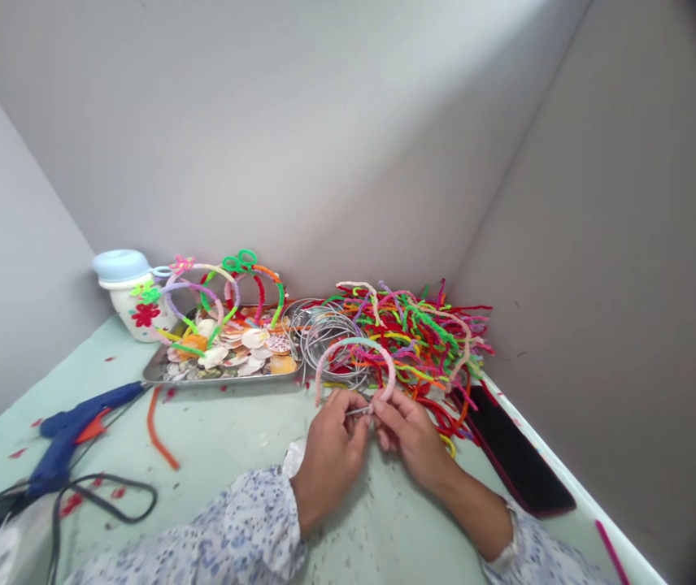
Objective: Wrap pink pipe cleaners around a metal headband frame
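A headband [357, 345] wrapped in fuzzy pipe cleaner, pink with a pale blue-green stretch along the top, arches up above both hands. My right hand [415, 439] is closed on its right-hand end, thumb and fingers pinched together. My left hand [336, 447] is closed too, pinching a thin grey piece [358, 411] that juts across to the headband's end between the hands. The fingertips of both hands almost meet there, and they partly hide the wrapped end. The headband's left leg hangs free beside the left hand's knuckles.
Behind lie a tangle of coloured pipe cleaners [421, 333], coiled grey wire hoops [329, 341] and a metal tray [226, 379] with shells and finished headbands. A blue glue gun [73, 422] with a looping cord, an orange pipe cleaner [156, 431], a white bottle [132, 301] and a dark phone-like slab [515, 455] surround the hands.
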Demonstrator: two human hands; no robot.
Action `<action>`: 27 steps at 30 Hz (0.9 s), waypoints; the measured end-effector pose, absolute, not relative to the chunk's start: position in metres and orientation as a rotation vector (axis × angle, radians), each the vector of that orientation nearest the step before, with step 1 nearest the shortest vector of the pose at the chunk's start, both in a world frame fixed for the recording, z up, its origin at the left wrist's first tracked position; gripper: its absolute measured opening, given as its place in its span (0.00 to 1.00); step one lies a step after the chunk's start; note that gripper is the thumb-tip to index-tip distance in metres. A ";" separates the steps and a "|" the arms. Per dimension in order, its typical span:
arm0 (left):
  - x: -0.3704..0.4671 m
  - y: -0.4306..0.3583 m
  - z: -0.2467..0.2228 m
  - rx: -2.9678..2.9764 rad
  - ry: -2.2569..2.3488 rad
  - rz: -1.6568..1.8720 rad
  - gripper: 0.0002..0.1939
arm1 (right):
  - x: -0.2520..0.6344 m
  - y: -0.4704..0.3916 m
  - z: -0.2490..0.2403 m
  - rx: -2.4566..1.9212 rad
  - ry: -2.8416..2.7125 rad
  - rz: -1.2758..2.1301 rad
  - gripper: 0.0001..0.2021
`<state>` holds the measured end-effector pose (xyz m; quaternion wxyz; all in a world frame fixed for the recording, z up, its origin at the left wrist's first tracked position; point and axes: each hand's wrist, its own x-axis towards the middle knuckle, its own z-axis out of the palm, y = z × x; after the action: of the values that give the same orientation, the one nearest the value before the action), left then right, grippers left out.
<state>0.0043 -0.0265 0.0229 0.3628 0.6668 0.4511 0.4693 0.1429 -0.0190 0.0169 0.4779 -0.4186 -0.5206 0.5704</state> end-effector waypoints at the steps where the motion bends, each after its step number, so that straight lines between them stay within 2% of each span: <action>1: 0.006 -0.026 0.022 1.676 1.131 1.207 0.04 | 0.143 -0.018 0.016 -1.032 -1.255 1.395 0.13; 9: 0.010 -0.027 0.020 1.455 1.048 1.171 0.04 | 0.140 -0.016 0.016 -1.058 -1.234 1.321 0.15; 19: 0.002 -0.015 0.020 1.600 1.161 1.201 0.08 | 0.142 -0.011 0.008 -0.932 -1.130 1.429 0.14; 27: 0.003 -0.021 0.027 1.684 1.122 1.165 0.07 | 0.146 -0.008 0.005 -0.900 -1.007 1.483 0.14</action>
<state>0.0029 -0.0211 0.0274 0.3922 0.6634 0.4421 0.4589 0.1460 -0.0080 0.0046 0.5378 -0.3783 -0.4233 0.6233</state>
